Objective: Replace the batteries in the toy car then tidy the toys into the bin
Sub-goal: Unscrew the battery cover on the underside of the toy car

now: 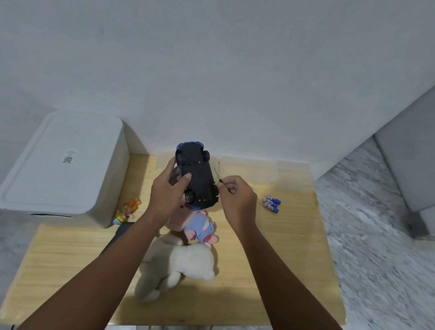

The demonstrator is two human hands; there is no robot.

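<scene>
Above the counter [295,256], the left hand [166,194] gripped the upturned toy car [196,174]; just beside the car, the right hand [236,200] pinched a thin screwdriver [217,175], with batteries [272,203] lying farther right of the car.

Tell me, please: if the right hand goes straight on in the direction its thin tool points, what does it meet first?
The right hand pinches a thin dark tool that points up and left, just beside the upturned toy car that the left hand holds. It would probably meet the car's rear wheel first, though depth is unclear.
</scene>
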